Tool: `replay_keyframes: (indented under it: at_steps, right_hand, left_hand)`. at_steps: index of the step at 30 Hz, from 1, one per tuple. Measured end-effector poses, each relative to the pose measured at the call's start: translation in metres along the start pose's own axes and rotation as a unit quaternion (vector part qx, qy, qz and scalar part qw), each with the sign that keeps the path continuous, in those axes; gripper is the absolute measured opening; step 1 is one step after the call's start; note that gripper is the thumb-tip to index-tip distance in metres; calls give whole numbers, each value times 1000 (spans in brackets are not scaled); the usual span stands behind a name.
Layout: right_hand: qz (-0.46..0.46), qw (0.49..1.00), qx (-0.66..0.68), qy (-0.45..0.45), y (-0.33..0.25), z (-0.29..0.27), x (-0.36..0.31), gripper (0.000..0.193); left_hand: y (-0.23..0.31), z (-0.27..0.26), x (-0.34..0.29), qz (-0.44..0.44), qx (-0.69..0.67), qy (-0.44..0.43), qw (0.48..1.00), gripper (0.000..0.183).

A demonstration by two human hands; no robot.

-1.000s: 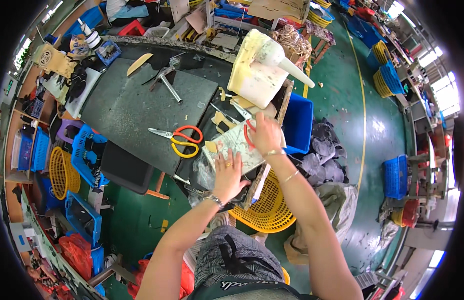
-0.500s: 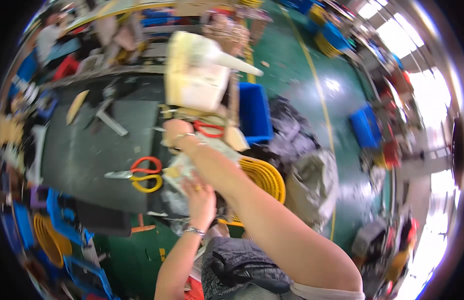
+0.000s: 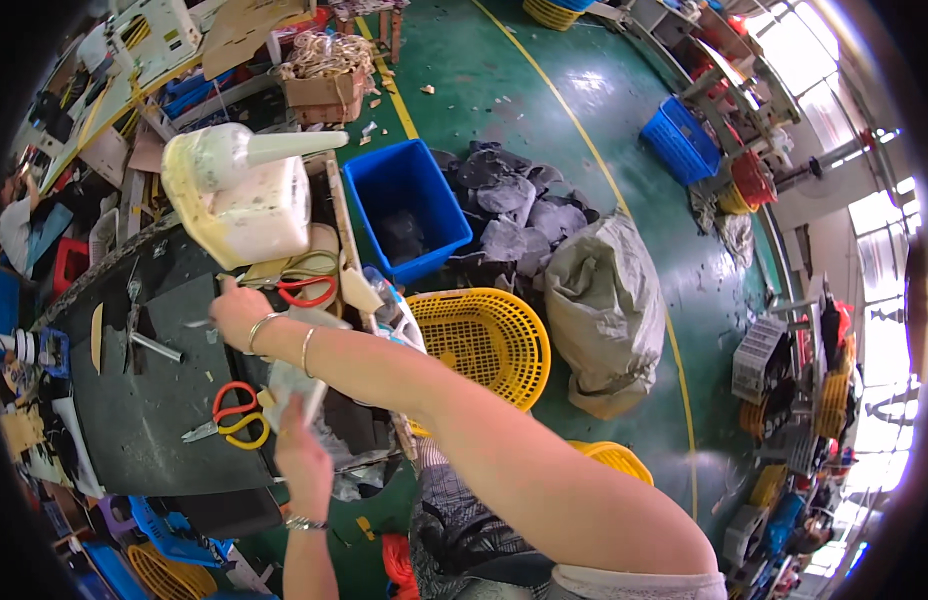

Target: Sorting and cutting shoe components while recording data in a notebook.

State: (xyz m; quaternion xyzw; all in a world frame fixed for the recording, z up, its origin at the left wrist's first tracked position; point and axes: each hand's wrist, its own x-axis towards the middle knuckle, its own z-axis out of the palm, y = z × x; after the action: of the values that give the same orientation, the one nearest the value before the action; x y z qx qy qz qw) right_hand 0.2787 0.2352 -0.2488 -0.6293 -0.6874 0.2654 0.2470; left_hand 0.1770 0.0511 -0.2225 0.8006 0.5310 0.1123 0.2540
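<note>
Where the pale slab (image 3: 298, 378) lies on the bench, the left hand (image 3: 304, 465) meets its near end and the right hand (image 3: 240, 312) hovers beyond; I cannot tell either grip. Red-and-yellow scissors (image 3: 222, 424) rest just left of the slab.

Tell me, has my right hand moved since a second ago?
Yes. Judged against the black mat, your right hand has moved left: it was well clear of the mat's right edge and is now close to it.

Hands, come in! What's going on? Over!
Left hand at pale slab. Right hand farther out, grip unclear. Red-and-yellow scissors left of slab. Right forearm hiding part of slab.
</note>
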Motion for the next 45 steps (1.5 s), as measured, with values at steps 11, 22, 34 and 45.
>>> replay_keyframes:
  at_steps: [11, 22, 34, 45]
  right_hand:
    - [105, 884, 369, 269, 78, -173, -321, 8]
    - [363, 731, 457, 353, 253, -251, -538, 22]
    - [220, 346, 837, 363, 357, -321, -604, 42]
    - [332, 598, 712, 160, 435, -435, -579, 34]
  left_hand:
    - [186, -21, -84, -72, -409, 137, 899, 23]
    - [400, 157, -100, -145, -569, -269, 763, 28]
    - [471, 190, -50, -100, -650, -136, 741, 17]
    - [488, 176, 32, 32, -556, -71, 827, 21]
